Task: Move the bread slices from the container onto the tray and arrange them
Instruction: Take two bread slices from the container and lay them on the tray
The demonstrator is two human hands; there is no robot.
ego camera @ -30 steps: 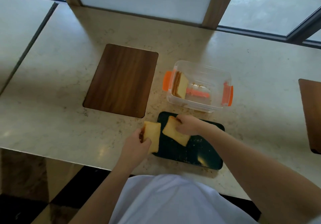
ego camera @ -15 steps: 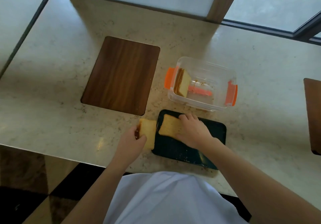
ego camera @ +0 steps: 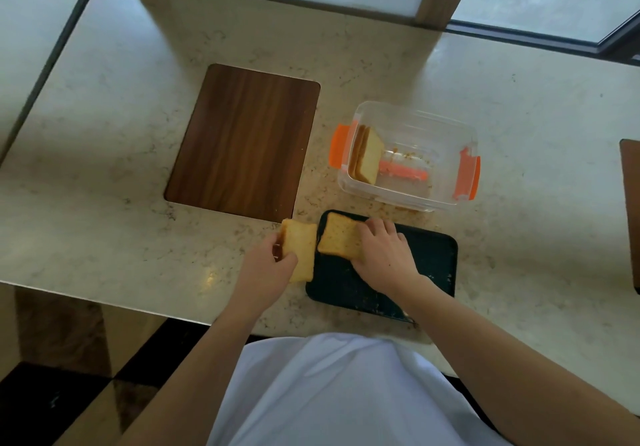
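Observation:
A dark tray (ego camera: 433, 265) lies near the counter's front edge. One bread slice (ego camera: 337, 238) lies flat on its far-left corner, and my right hand (ego camera: 384, 255) rests on it with fingers spread over its right side. Just left of the tray, my left hand (ego camera: 268, 269) grips a stack of bread slices (ego camera: 301, 250) held above the counter. Behind the tray stands a clear container (ego camera: 446, 134) with orange latches; a few slices (ego camera: 367, 155) lean upright against its left wall.
A brown wooden board (ego camera: 242, 141) lies on the pale stone counter (ego camera: 104, 168), left of the container. Another brown board (ego camera: 632, 210) shows at the right edge. Crumbs dot the tray and counter. The counter's front edge runs just below the tray.
My right hand has laid the slice flat into the tray's far-left corner and now presses on it. My left hand with its stack has barely shifted.

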